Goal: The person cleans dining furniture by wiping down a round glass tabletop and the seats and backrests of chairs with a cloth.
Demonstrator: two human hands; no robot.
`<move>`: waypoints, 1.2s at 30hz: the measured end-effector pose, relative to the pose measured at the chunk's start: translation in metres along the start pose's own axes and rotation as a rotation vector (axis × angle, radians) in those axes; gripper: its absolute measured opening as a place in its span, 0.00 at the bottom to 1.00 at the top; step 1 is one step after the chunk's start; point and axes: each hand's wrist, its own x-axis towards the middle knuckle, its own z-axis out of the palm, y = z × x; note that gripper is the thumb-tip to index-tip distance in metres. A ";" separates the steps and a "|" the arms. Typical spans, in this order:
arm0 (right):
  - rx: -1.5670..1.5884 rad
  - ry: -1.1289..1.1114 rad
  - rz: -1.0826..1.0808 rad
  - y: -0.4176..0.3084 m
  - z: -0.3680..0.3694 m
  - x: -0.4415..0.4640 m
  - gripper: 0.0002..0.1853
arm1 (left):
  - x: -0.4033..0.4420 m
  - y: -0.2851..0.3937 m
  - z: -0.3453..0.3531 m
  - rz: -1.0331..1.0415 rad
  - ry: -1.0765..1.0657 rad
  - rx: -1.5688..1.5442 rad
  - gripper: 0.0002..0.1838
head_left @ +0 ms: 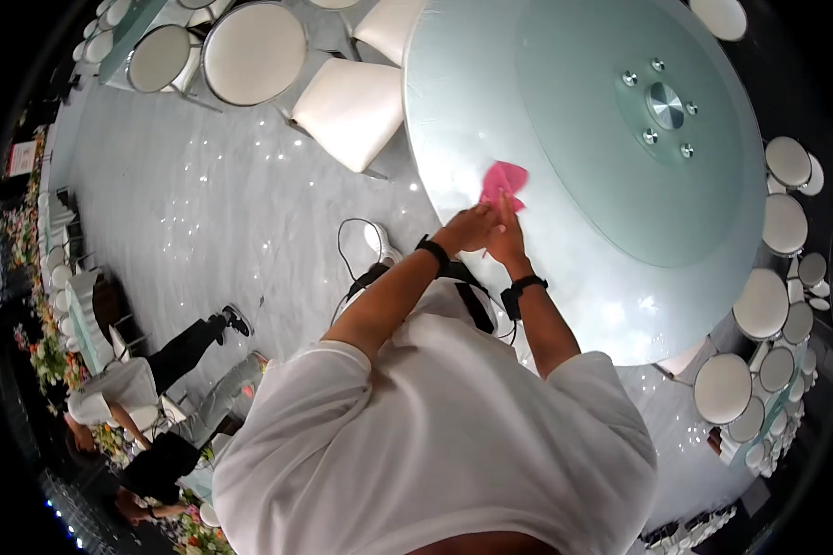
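A pink folded cloth napkin [505,176] is at the near rim of a round table with a white, glossy top [578,277]. My left hand [468,228] has its fingers closed at the lower left of the napkin. Right beside it, touching it, my right hand [506,239] grips the lower end of the napkin, one finger lying up along the fabric. The upper folds fan out beyond my fingertips. Parts of both hands' fingers are hidden by each other and by the cloth.
A glass turntable [611,194] with a metal hub [665,105] covers the table's middle. A white chair [350,113] stands close at the left; round-backed chairs [254,53] are farther off. Two people [116,390] are at the lower left. A cable [341,242] hangs by my leg.
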 end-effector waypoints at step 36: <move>-0.116 -0.380 -0.583 -0.493 0.281 0.332 0.29 | -0.304 -0.463 -0.281 0.057 1.023 -0.556 0.49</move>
